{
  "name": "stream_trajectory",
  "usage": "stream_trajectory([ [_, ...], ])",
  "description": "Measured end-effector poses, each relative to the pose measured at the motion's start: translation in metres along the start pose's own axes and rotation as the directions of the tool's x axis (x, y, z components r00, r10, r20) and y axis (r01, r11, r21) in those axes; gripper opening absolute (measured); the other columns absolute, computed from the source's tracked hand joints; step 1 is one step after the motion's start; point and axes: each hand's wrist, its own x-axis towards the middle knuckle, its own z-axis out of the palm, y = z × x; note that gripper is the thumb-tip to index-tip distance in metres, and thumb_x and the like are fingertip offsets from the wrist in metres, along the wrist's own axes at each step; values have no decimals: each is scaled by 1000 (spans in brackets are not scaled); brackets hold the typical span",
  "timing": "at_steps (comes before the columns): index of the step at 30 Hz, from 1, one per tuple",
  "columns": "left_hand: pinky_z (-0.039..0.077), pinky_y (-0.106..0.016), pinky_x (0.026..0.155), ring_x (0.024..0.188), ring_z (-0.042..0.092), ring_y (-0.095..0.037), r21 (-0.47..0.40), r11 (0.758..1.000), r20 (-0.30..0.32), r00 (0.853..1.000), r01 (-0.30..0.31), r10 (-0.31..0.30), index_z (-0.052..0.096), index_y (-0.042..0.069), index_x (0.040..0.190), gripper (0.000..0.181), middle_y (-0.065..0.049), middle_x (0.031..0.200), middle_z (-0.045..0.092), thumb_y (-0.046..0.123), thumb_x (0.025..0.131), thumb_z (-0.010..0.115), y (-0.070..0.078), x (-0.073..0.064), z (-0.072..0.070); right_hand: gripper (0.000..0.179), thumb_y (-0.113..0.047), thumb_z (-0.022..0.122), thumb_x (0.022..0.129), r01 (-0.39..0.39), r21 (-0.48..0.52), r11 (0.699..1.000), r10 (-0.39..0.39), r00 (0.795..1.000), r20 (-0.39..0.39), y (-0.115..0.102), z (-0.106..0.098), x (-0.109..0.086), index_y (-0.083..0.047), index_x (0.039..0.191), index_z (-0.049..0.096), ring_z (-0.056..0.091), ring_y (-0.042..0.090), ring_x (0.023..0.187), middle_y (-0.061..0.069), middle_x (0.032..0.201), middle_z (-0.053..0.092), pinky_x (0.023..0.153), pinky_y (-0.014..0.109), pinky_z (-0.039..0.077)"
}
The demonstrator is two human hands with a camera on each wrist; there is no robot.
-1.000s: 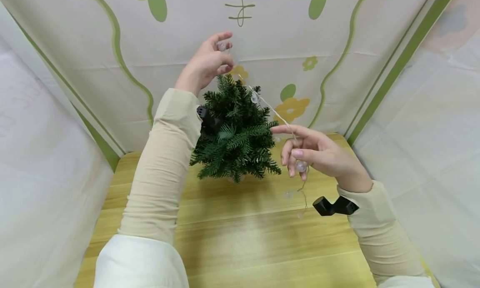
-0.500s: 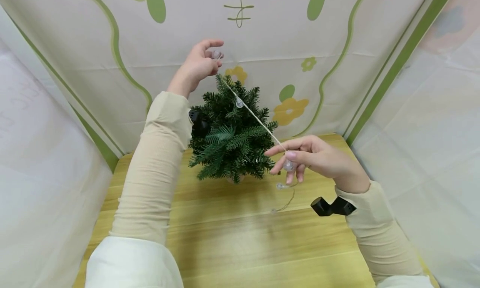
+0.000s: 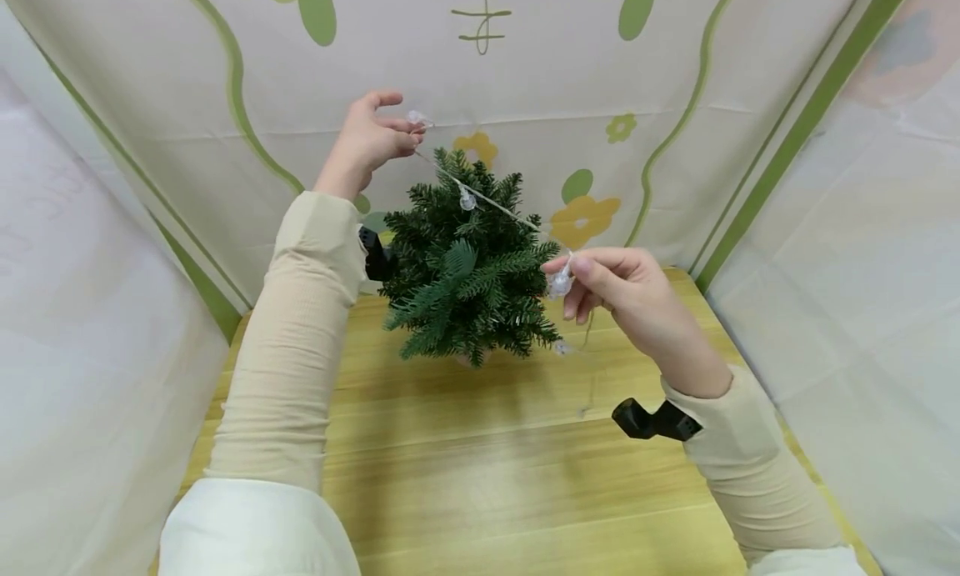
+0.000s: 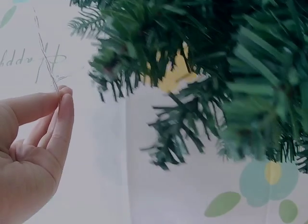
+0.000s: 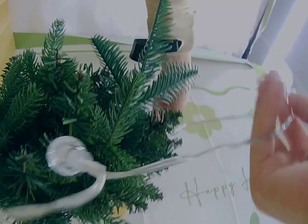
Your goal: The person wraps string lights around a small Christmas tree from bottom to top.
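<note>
Left hand and right hand each pinch the lights | lights slant across the tree near far edge of the table | I judge this draping | next calls for gentle, even tension

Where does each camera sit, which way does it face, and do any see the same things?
Head: worn on the head, facing forward and down at a green tree, wooden table and string of lights; left hand, right hand and sleeves show.
Left wrist: on that wrist, facing the tree and printed backdrop; the left hand shows, pinching the string of lights.
Right wrist: on that wrist, facing across the tree; the blurred right hand shows, plus part of the left arm.
Both wrist views share the tree and backdrop.
</note>
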Motion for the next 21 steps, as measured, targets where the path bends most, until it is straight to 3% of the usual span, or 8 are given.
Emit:
stream_trajectory([
  [3, 47, -27, 103, 117, 58, -18, -61, 998, -28, 999, 16, -17, 28, 14, 149, 67, -17, 143, 49, -8, 91, 53, -4, 1, -2, 19, -20, 60, 95, -20, -26, 999, 15, 985, -174, -3, 6, 3, -14, 86, 75, 60, 7, 56, -5, 76, 71, 51, 21, 49],
  [7, 49, -27, 102, 105, 63, -15, -100, 995, -83, 996, 13, -21, 35, 10, 145, 60, -14, 133, 56, -7, 90, 55, -9, 2, -5, 21, -17, 63, 93, -25, -26, 999, 16, 956, -294, -5, 13, 9, -14, 74, 72, 60, 8, 55, -5, 70, 69, 50, 21, 49],
  [10, 53, -22, 93, 84, 64, -9, -91, 996, -135, 991, -9, -3, 44, 7, 133, 46, -7, 111, 63, -4, 90, 57, -14, 3, -8, 23, -17, 62, 93, -5, -18, 1000, -1, 948, -318, -6, 16, 14, -13, 71, 70, 60, 9, 55, -5, 67, 67, 50, 22, 48],
  [12, 56, -18, 83, 71, 62, -5, -94, 995, -174, 985, -27, 10, 48, 6, 116, 30, -5, 98, 60, -3, 89, 59, -17, 4, -9, 24, -20, 63, 93, 6, -14, 1000, -10, 946, -325, -7, 17, 17, -13, 71, 69, 60, 9, 54, -5, 66, 66, 49, 21, 48],
  [16, 55, -12, 67, 63, 60, -5, -93, 994, -238, 971, -56, 32, 45, 9, 89, 17, -3, 87, 57, -1, 90, 59, -23, 5, -10, 23, -25, 66, 90, 15, -7, 1000, -16, 947, -321, -8, 20, 22, -13, 70, 68, 61, 9, 52, -5, 63, 66, 48, 20, 48],
  [19, 54, -12, 66, 68, 60, -6, -49, 997, -249, 967, -65, 50, 56, 5, 91, 6, -1, 86, 58, -1, 92, 56, -26, 6, -9, 23, -25, 67, 90, 24, 0, 1000, -23, 952, -306, -9, 21, 24, -14, 71, 68, 60, 9, 52, -5, 62, 65, 48, 21, 48],
  [21, 55, -15, 71, 71, 61, -7, 1, 998, -241, 968, -69, 67, 64, 2, 100, 14, 0, 89, 61, -1, 93, 53, -27, 8, -9, 22, -24, 65, 91, 34, 6, 999, -30, 955, -296, -9, 22, 25, -14, 71, 68, 60, 8, 52, -5, 63, 65, 48, 21, 47],
])
